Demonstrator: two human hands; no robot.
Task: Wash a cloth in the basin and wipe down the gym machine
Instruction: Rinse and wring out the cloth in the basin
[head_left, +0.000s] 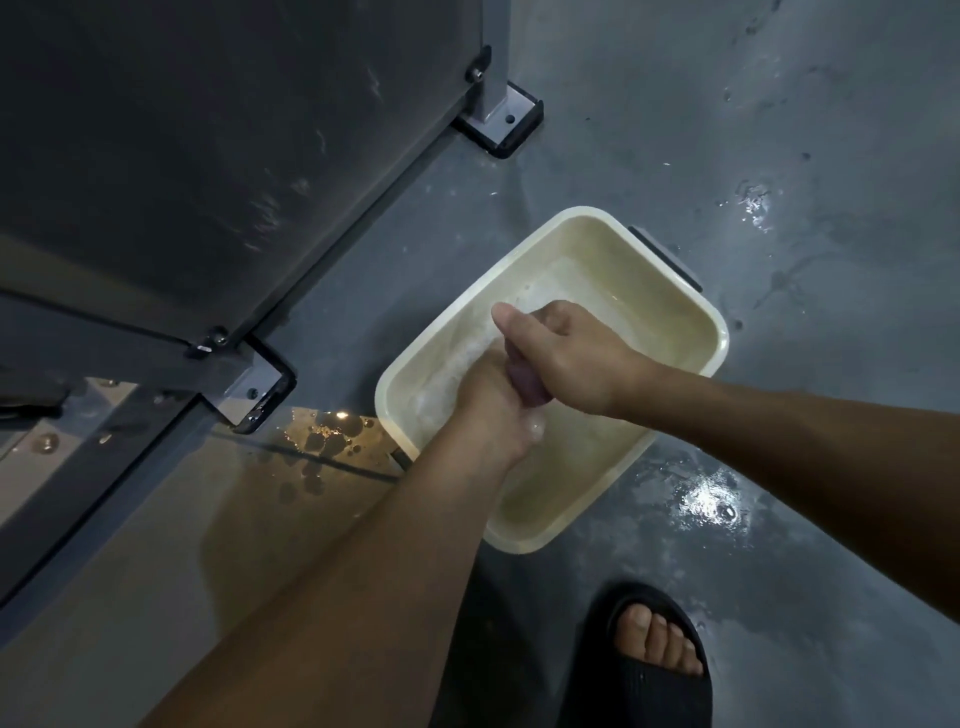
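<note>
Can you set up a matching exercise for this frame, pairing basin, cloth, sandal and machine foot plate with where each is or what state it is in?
Things:
1. basin
2. cloth
3. sandal
4. machine foot plate

Places or states:
A. bolted to the floor, beyond the basin
B. on the wet floor, holding soapy water
C. gripped between the left hand and right hand
D. black, on a foot at the bottom of the view

Pairs: 1-B, 2-C, 3-D, 4-A
</note>
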